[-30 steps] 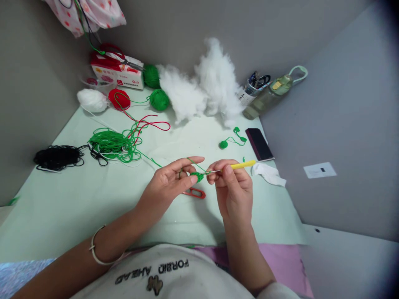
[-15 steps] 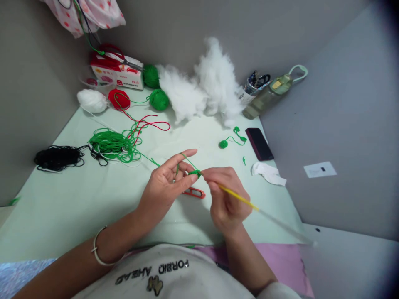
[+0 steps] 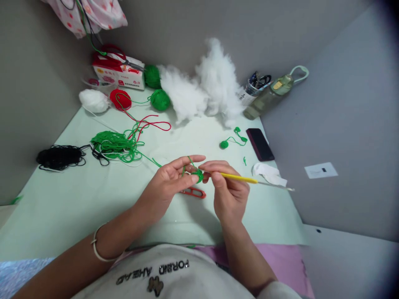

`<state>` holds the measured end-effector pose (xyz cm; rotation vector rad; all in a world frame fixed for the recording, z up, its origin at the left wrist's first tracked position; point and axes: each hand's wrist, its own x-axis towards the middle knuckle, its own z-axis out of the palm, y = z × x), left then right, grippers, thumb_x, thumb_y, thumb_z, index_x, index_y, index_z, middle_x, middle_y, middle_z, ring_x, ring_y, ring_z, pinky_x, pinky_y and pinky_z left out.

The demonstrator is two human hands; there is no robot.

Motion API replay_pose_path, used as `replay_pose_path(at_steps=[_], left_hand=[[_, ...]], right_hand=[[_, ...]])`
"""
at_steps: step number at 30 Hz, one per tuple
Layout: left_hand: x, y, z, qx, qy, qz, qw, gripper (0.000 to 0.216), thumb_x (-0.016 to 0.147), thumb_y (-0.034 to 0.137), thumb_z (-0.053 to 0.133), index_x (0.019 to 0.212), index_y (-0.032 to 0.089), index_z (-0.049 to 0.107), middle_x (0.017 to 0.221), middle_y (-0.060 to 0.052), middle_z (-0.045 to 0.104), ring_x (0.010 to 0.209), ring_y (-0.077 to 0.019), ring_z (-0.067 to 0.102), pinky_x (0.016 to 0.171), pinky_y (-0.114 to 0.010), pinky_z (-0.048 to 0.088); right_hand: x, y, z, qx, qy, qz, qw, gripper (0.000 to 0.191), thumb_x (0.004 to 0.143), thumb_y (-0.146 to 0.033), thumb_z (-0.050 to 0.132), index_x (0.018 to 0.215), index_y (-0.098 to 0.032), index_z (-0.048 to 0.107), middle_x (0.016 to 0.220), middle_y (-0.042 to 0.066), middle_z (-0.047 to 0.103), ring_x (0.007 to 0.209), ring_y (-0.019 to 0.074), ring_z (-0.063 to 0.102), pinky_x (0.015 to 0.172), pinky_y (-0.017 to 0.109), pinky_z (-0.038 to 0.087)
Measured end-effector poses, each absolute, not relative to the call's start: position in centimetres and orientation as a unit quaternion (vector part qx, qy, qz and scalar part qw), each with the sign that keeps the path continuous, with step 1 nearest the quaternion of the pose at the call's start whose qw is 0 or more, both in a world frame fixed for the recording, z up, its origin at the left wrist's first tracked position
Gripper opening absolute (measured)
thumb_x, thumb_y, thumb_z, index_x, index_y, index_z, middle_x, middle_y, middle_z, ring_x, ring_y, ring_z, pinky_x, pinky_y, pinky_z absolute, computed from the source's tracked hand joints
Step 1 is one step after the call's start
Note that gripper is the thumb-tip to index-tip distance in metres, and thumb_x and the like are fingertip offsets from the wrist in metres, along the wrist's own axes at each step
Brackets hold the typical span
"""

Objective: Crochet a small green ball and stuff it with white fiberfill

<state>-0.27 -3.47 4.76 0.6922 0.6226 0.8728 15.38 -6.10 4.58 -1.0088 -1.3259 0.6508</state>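
My left hand (image 3: 170, 182) pinches a small green crochet piece (image 3: 197, 176) between thumb and fingers, with green yarn looped over the raised index finger. The yarn runs back to a loose green tangle (image 3: 116, 145) on the pale green table (image 3: 77, 199). My right hand (image 3: 229, 189) is closed on a yellow-handled crochet hook (image 3: 240, 178), whose tip sits in the green piece and whose handle points right. Just below the hands lie small red snips (image 3: 195, 192).
At the back are white stuffing (image 3: 205, 89), green yarn balls (image 3: 159, 99), a red ball (image 3: 120, 99), a white ball (image 3: 92, 101) and a red-white box (image 3: 118, 72). Black yarn (image 3: 59, 157) lies left. A phone (image 3: 259, 143), tissue (image 3: 269, 173), bottle (image 3: 271, 93) and small green pieces (image 3: 232, 139) are right.
The hook's handle swung from pointing right, down toward me, then back up to the right. The left hand kept hold of the green piece and shifted slightly.
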Motion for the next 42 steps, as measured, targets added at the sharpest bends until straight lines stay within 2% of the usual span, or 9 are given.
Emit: replay_pose_path(at_steps=[5,8,12,14,17,24,30,34,42], left_hand=[[0.2,-3.8,4.5,0.303,0.332,0.443,0.776,0.041,0.083,0.024,0.083,0.123,0.028,0.076,0.087,0.003,0.064,0.077,-0.0073,0.057,0.072,-0.016,0.048],[0.3,-3.5,4.6,0.260,0.320,0.416,0.810,0.038,0.084,0.023,0.080,0.122,0.023,0.077,0.075,0.005,0.060,0.058,-0.0030,0.044,0.067,-0.017,0.047],[0.0,-3.0,4.9,0.232,0.308,0.389,0.837,0.031,0.085,0.019,0.077,0.115,0.018,0.080,0.052,0.012,0.034,0.048,-0.0030,0.026,0.074,-0.018,0.050],[-0.1,-3.0,4.9,0.252,0.303,0.403,0.826,0.029,0.084,0.020,0.077,0.113,0.021,0.080,0.055,0.009,0.042,0.052,-0.0042,0.037,0.074,-0.019,0.051],[0.1,-3.3,4.9,0.300,0.287,0.416,0.809,0.029,0.082,0.022,0.080,0.112,0.026,0.080,0.082,0.001,0.066,0.070,-0.0077,0.054,0.068,-0.018,0.051],[0.0,-3.5,4.7,0.318,0.312,0.404,0.799,0.026,0.089,0.027,0.074,0.113,0.026,0.080,0.074,0.003,0.060,0.058,-0.0059,0.044,0.062,-0.020,0.054],[-0.3,-3.5,4.9,0.330,0.317,0.402,0.793,0.028,0.087,0.027,0.075,0.115,0.028,0.079,0.097,-0.002,0.069,0.086,-0.0137,0.063,0.077,-0.026,0.059],[-0.5,-3.7,4.9,0.356,0.336,0.423,0.763,0.028,0.086,0.028,0.077,0.113,0.028,0.080,0.093,0.000,0.065,0.084,-0.0135,0.059,0.075,-0.025,0.057],[-0.1,-3.7,5.1,0.332,0.357,0.447,0.750,0.043,0.082,0.021,0.080,0.124,0.029,0.076,0.078,0.005,0.056,0.060,-0.0061,0.040,0.065,-0.019,0.046]], right_hand=[[14.9,-7.1,3.9,-0.483,-0.681,0.087,0.544,0.028,0.096,-0.011,0.062,0.111,-0.030,0.076,0.100,0.005,0.075,0.088,0.0183,0.071,0.072,0.034,0.061],[15.1,-7.2,3.9,-0.473,-0.720,0.021,0.507,0.035,0.094,-0.008,0.064,0.116,-0.031,0.076,0.108,0.006,0.074,0.094,0.0192,0.071,0.076,0.034,0.061],[15.7,-6.7,4.5,-0.478,-0.588,0.215,0.616,0.022,0.100,-0.015,0.058,0.103,-0.026,0.077,0.089,0.004,0.072,0.073,0.0156,0.066,0.063,0.031,0.056],[15.8,-6.4,4.7,-0.456,-0.523,0.321,0.645,0.020,0.101,-0.021,0.058,0.097,-0.025,0.078,0.086,0.003,0.071,0.068,0.0137,0.062,0.059,0.030,0.054],[15.6,-6.2,4.4,-0.430,-0.508,0.388,0.637,0.017,0.099,-0.025,0.063,0.096,-0.026,0.079,0.092,0.003,0.073,0.075,0.0142,0.063,0.065,0.030,0.054],[15.5,-6.2,4.3,-0.437,-0.453,0.434,0.645,0.016,0.099,-0.027,0.064,0.095,-0.025,0.079,0.090,0.002,0.073,0.073,0.0126,0.065,0.068,0.029,0.053],[15.6,-6.0,4.9,-0.426,-0.436,0.451,0.652,0.021,0.101,-0.028,0.059,0.090,-0.021,0.075,0.087,0.002,0.073,0.069,0.0116,0.065,0.064,0.027,0.055],[15.7,-6.6,5.1,-0.451,-0.504,0.370,0.636,0.021,0.104,-0.025,0.054,0.095,-0.022,0.073,0.091,0.003,0.075,0.072,0.0139,0.068,0.065,0.031,0.057],[15.4,-7.3,3.8,-0.464,-0.724,0.022,0.510,0.030,0.097,-0.010,0.060,0.116,-0.029,0.072,0.104,0.006,0.075,0.092,0.0194,0.071,0.075,0.035,0.060]])
